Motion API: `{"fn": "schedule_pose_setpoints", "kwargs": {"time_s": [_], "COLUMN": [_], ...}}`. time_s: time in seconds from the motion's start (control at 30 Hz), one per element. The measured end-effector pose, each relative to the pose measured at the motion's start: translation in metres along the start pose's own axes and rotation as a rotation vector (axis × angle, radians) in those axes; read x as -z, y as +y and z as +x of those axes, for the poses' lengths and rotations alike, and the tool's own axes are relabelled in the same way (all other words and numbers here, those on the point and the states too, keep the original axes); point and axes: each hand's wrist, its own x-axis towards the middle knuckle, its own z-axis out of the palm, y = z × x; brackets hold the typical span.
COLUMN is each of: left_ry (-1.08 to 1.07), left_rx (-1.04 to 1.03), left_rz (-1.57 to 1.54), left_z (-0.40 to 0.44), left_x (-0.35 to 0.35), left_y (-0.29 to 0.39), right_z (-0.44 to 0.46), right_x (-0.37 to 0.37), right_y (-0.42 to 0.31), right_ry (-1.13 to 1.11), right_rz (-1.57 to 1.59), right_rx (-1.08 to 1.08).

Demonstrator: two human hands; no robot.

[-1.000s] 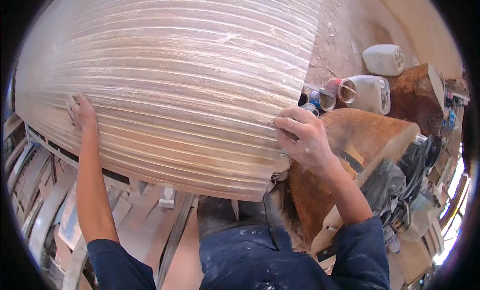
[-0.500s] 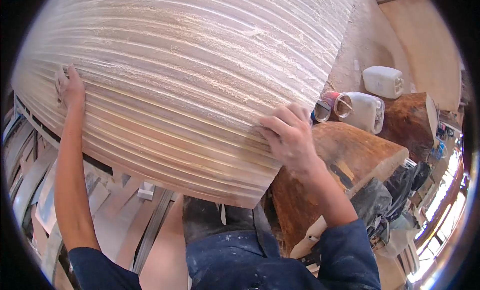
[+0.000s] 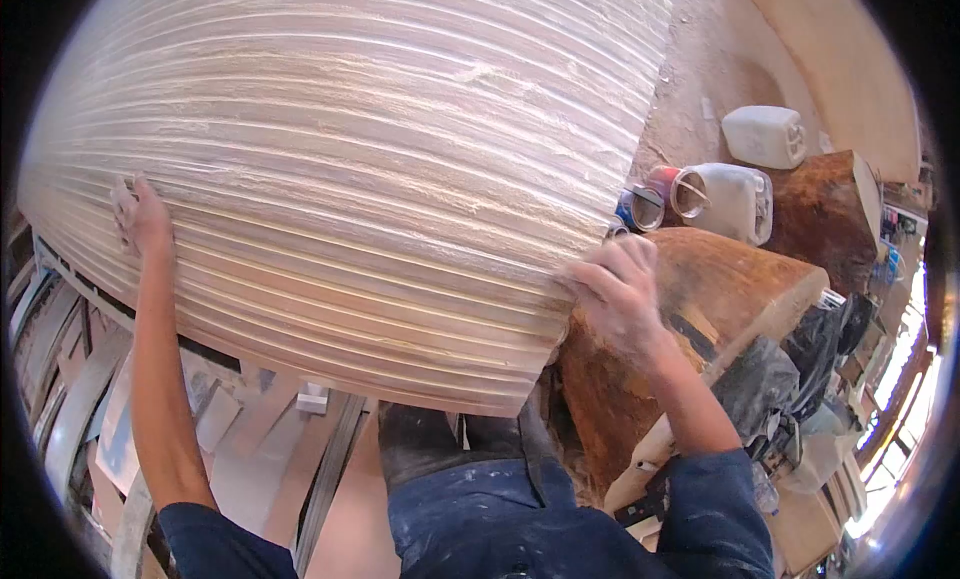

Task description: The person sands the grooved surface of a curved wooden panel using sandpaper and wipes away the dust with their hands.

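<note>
A large, curved wooden panel (image 3: 350,169) made of many narrow ridged strips spreads across the view, with pale dust on it. My left hand (image 3: 143,219) is on its left part, fingers bent and pressed towards the strips. Close to the panel's right edge, my right hand (image 3: 620,291) is closed with the fingers curled and the thumb side against the strips. Motion blurs this hand a little. What lies under the fingers of either hand, if anything, cannot be made out.
Big brown wooden blocks (image 3: 730,269) stand right of the panel. Near them are white plastic jugs (image 3: 735,201), open cans (image 3: 690,192) and black plastic sheeting (image 3: 760,379). Long boards and strips (image 3: 275,449) lie below left. A dusty floor (image 3: 690,99) shows behind.
Both hands have moved together over the panel, down towards my body and, for the right one, further right to the panel's edge. The camera view has shifted slightly.
</note>
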Motion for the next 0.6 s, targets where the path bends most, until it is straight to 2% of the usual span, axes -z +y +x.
{"fn": "schedule_pose_setpoints", "kwargs": {"time_s": [0.1, 0.2, 0.27, 0.33, 0.37, 0.43, 0.47, 0.53, 0.57, 0.6], "left_ry": [-0.028, -0.041, 0.017, -0.04, -0.046, -0.038, -0.061, -0.069, -0.061, -0.051], "left_rx": [0.063, 0.021, -0.174, 0.014, 0.014, 0.029, 0.084, 0.157, 0.118, 0.083], "left_rz": [0.029, 0.006, 0.212, 0.062, 0.082, 0.107, 0.111, 0.111, 0.079, 0.051], "left_z": [-0.012, -0.01, 0.01, -0.008, -0.011, -0.022, -0.029, -0.033, -0.033, -0.033], "left_x": [0.015, 0.011, -0.034, 0.001, 0.009, 0.022, 0.033, 0.037, 0.03, 0.027], "left_y": [0.023, 0.016, -0.048, 0.002, 0.013, 0.033, 0.049, 0.057, 0.05, 0.045], "right_z": [0.009, 0.084, 0.146, 0.168, 0.178, 0.141, 0.116, 0.069, 0.044, 0.038], "right_x": [0.002, -0.052, -0.091, -0.111, -0.12, -0.105, -0.08, -0.045, -0.03, -0.02], "right_y": [-0.003, -0.052, -0.09, -0.103, -0.11, -0.087, -0.071, -0.035, -0.024, -0.023], "right_ry": [0.022, 0.016, 0.011, 0.066, 0.094, 0.05, -0.071, 0.005, -0.032, -0.001], "right_rz": [0.026, 0.152, 0.15, 0.162, 0.137, 0.214, 0.188, 0.165, 0.11, 0.056], "right_rx": [0.004, 0.08, 0.151, 0.204, 0.231, 0.191, 0.147, 0.147, 0.076, 0.093]}}
